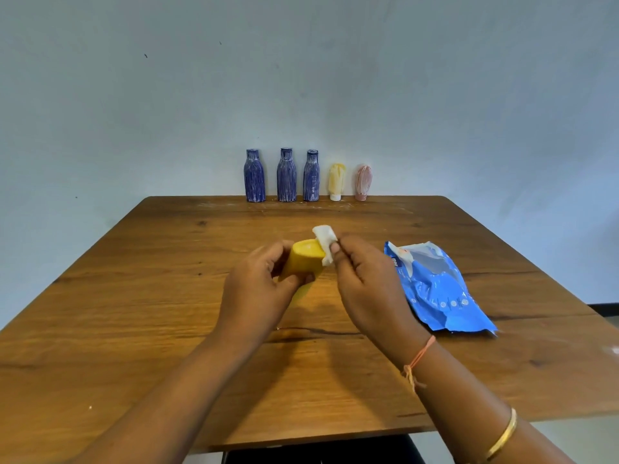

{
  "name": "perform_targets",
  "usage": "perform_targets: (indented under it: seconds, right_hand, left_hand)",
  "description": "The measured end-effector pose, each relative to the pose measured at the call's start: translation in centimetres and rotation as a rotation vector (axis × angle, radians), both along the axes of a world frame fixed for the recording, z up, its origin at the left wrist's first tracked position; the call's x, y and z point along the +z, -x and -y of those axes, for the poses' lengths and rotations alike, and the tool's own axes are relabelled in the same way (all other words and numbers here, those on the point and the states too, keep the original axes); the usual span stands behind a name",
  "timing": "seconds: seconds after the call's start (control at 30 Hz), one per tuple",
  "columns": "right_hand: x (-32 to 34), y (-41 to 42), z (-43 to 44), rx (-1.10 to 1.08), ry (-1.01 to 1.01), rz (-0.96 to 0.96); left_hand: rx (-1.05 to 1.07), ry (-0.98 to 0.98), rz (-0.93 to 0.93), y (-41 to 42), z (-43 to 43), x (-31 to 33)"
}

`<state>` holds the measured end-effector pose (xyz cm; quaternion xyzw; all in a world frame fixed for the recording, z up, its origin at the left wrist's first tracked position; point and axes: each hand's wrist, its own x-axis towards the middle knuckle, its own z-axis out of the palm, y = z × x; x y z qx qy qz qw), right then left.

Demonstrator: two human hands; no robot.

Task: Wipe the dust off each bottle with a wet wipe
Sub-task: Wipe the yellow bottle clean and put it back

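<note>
My left hand grips the yellow plastic bottle tilted, exposing its end to the white wet wipe pinched in my right hand.

A wooden table with dark cracks in its grain stands against a pale wall bearing a few small dark specks.

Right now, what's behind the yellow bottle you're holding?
Far behind the yellow bottle, by the wall, stand three blue bottles, a pale yellow tube and a pink tube, all dusty. The left hand covers its near end, the right hand's wipe its far rim.
</note>
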<state>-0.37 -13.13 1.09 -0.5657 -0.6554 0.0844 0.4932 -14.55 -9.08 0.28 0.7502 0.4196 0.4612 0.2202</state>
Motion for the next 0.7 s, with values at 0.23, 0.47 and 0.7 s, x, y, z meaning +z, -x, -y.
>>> perform_targets:
  seconds: [0.23,0.47,0.7]
  right_hand:
    - [0.4,2.3,0.7,0.02,-0.063,0.533]
    - [0.2,1.1,0.6,-0.068,0.082,0.261]
    - [-1.3,3.6,1.7,-0.066,-0.254,0.343]
  left_hand:
    - [0.06,-0.128,-0.001,-0.3,0.2,0.2]
    - [0.104,-0.088,0.078,0.5,-0.4,0.7]
    - [0.138,-0.136,0.04,0.3,-0.7,2.1]
